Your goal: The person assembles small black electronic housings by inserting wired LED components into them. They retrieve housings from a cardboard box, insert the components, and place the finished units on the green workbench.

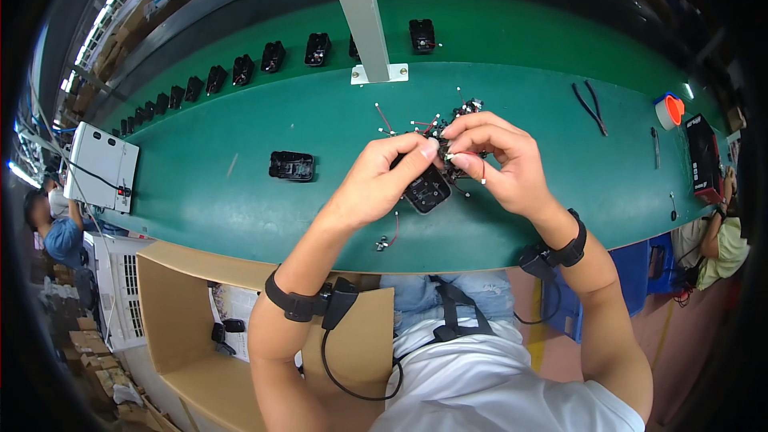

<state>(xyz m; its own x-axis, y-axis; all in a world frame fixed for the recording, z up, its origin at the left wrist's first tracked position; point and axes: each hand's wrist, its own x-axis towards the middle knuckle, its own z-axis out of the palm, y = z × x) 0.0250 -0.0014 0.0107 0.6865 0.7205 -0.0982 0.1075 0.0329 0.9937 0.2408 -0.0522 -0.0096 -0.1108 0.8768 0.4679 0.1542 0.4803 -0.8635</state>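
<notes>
My left hand (pixel 382 174) is closed at the upper edge of a black plastic housing (pixel 428 194), which sits tilted with its open side up. Close beside it, my right hand (pixel 506 162) has thumb and fingers pinched on a small part with thin wires, partly hidden by the fingertips. Both sets of fingertips nearly meet above the housing. Behind them lies a tangled heap of small black parts (pixel 474 106) with red and black wires and white connectors. One loose wired part (pixel 382 245) rests near the front edge of the bench.
Another open black housing (pixel 292 166) lies left on the green bench (pixel 216 208). Several more line the back, one of them here (pixel 318 49). A grey post (pixel 360 12) rises mid-bench. Pliers (pixel 590 109) and an orange-and-white tape roll (pixel 669 110) lie right; a cardboard box (pixel 172 312) stands below.
</notes>
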